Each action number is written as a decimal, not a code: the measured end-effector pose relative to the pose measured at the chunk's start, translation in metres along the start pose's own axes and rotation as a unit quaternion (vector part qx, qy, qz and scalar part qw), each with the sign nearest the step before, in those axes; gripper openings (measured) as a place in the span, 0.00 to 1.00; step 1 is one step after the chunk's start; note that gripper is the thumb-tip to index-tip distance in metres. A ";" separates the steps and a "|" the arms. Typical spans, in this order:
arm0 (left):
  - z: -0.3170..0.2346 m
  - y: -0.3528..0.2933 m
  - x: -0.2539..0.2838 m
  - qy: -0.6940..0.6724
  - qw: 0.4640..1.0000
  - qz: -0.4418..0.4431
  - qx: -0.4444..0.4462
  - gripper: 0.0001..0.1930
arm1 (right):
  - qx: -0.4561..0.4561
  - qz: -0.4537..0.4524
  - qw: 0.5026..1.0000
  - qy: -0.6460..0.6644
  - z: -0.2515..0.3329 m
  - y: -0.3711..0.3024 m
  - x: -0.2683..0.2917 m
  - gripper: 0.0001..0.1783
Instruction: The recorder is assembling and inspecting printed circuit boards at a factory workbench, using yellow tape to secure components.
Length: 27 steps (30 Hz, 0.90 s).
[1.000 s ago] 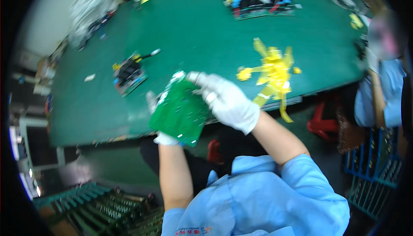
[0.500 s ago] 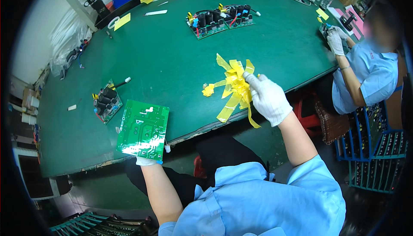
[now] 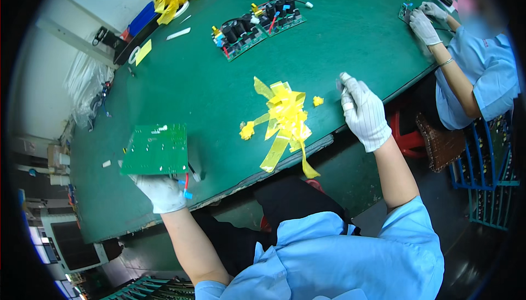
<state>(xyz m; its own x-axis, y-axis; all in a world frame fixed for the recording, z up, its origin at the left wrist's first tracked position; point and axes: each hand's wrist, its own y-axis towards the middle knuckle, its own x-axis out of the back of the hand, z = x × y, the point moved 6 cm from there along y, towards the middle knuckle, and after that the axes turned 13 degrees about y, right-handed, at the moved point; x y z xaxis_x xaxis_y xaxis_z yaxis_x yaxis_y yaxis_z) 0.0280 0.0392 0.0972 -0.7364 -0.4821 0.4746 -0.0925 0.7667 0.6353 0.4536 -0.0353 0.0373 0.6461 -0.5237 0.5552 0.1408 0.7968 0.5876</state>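
The white-gloved right hand (image 3: 364, 111) had left the crumpled yellow tape strips (image 3: 287, 113), its grip unclear; the white-gloved left hand (image 3: 159, 191) alone clasped the rectangular green circuit board (image 3: 156, 151) above the green tabletop (image 3: 213, 94).

A green circuit board (image 3: 156, 149) is gripped from beneath by the gloved left hand (image 3: 161, 195). The gloved right hand (image 3: 364, 114) is held well apart, its fingers curled. Between the hands, yellow tape strips (image 3: 287, 111) are bunched on the table (image 3: 203, 92). Beyond the hands, two component-filled boards (image 3: 255, 32) are set side by side. Past the right hand, a co-worker (image 3: 466, 75) is seated.
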 end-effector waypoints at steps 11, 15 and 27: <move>-0.193 0.065 -0.225 -0.047 0.947 0.232 -0.215 0.19 | -0.015 -0.066 0.997 -0.032 -0.021 -0.006 -0.004 0.17; -0.246 0.029 -0.318 0.036 0.891 0.324 -0.315 0.17 | -0.010 -0.070 0.997 -0.040 -0.023 -0.007 0.000 0.14; -0.142 0.065 -0.297 0.038 0.937 0.322 -0.129 0.18 | -0.013 -0.073 0.997 -0.022 -0.035 -0.007 -0.002 0.21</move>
<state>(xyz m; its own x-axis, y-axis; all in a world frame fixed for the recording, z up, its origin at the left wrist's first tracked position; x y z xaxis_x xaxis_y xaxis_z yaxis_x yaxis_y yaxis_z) 0.3357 0.1718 0.0836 -0.5328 0.0095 0.8462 0.5277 0.7854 0.3235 0.4776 -0.0297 0.0113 0.5838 -0.6464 0.4912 0.2508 0.7190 0.6481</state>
